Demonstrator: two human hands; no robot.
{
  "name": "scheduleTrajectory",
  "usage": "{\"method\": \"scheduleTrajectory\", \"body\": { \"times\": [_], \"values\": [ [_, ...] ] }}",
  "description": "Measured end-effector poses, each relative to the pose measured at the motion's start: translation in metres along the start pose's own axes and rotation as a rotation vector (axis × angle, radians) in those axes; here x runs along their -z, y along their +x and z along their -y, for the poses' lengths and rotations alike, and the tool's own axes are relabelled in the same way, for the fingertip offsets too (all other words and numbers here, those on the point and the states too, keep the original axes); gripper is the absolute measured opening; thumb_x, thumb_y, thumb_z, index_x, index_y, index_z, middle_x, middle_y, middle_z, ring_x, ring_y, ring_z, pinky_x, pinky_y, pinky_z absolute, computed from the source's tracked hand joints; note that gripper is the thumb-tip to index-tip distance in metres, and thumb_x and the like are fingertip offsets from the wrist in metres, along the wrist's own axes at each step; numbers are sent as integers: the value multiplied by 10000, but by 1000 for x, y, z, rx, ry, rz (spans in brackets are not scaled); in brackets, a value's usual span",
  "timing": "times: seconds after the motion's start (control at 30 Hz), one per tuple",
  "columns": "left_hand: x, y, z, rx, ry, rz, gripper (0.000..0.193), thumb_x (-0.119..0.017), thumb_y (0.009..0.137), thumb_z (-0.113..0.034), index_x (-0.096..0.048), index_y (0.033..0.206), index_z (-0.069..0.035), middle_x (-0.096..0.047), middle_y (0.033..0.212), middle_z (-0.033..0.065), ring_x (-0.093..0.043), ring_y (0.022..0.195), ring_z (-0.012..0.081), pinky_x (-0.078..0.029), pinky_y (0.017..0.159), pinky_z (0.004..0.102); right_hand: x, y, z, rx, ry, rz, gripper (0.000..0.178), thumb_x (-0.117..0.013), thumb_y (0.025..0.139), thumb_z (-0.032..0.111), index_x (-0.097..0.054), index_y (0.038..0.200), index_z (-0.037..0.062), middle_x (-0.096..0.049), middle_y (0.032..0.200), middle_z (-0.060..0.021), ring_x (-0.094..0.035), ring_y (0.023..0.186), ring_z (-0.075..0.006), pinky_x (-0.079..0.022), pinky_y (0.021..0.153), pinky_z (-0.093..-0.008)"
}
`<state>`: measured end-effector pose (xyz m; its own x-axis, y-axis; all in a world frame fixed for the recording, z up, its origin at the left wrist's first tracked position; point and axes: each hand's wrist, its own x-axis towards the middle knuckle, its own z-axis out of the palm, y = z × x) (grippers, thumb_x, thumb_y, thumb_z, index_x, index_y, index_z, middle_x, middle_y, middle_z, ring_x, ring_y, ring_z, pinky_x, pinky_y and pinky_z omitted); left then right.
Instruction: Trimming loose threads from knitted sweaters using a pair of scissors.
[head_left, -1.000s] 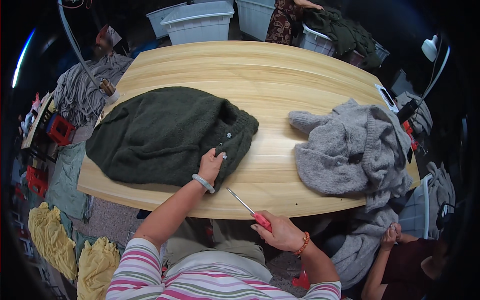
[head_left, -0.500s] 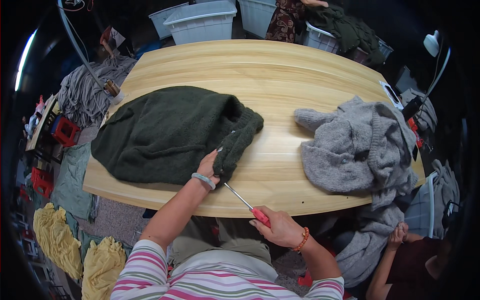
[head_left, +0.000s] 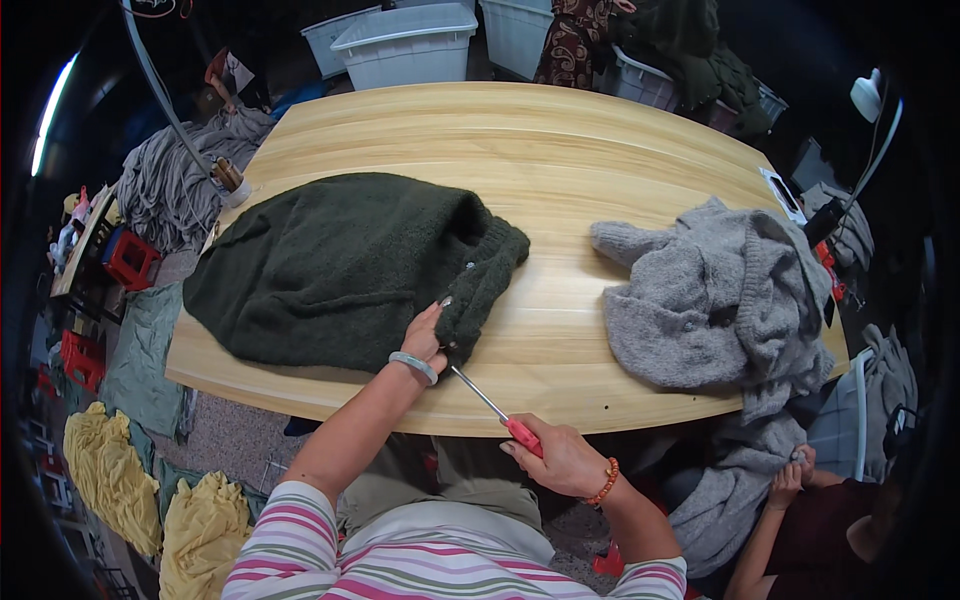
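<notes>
A dark green knit sweater lies folded on the left part of the table, its ribbed edge and a few small shiny spots facing right. My left hand grips the near corner of that edge, the thumb on top and the other fingers partly hidden by the knit. In my right hand is a red-handled tool with a thin metal shaft. Its tip reaches the sweater's near corner, close beside my left hand; whether it enters the knit I cannot tell. A grey knit sweater lies bunched at the right.
The wooden table has a lamp at each side and a holder with tools at its left edge. White bins stand beyond it. Near the right corner, a co-worker's hands hold grey knit cloth. Yellow cloth lies at lower left.
My left hand has shifted slightly right along the sweater's edge, and the corner has moved a little. The right hand and tool barely moved. The co-worker's hands have moved apart slightly.
</notes>
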<state>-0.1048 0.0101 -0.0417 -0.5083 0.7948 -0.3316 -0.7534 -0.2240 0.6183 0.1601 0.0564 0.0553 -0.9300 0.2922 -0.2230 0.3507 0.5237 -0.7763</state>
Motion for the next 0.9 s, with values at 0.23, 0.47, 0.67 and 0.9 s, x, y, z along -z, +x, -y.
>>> {"method": "scheduleTrajectory", "body": {
  "times": [0.23, 0.47, 0.67, 0.9],
  "values": [
    [9, 5, 6, -6, -12, 163, 242, -490, 1011, -170, -579, 1182, -24, -668, 1018, 71, -648, 835, 184, -545, 705, 321, -1, 2, 0, -58, 57, 7, 405, -577, 947, 341, -504, 1211, 43, -637, 768, -236, -628, 732, -431, -487, 673, -487],
    [-13, -15, 11, -53, 191, 169, 266, -548, 964, -96, -556, 1223, -36, -665, 1081, 54, -649, 933, 142, -538, 823, 297, 2, -6, -15, -95, 136, -121, 400, -602, 933, 308, -510, 1223, 50, -642, 816, -241, -632, 792, -442, -492, 694, -474],
    [-7, -12, 6, 14, 123, 230, 286, -560, 948, -69, -556, 1233, -43, -664, 1106, 47, -642, 949, 115, -522, 859, 288, 5, -15, -23, -102, 76, -162, 366, -592, 954, 228, -529, 1266, 46, -636, 703, -69, -649, 651, -168, -508, 647, -313],
    [-13, -57, 41, -91, 721, 479, 172, -566, 925, -76, -614, 1077, -13, -593, 908, -53, -512, 799, 27, -460, 695, 227, 20, -18, -15, -145, 263, -200, 374, -596, 955, 185, -525, 1282, 17, -625, 736, -37, -628, 673, -109, -514, 629, -266]
  ]
}}
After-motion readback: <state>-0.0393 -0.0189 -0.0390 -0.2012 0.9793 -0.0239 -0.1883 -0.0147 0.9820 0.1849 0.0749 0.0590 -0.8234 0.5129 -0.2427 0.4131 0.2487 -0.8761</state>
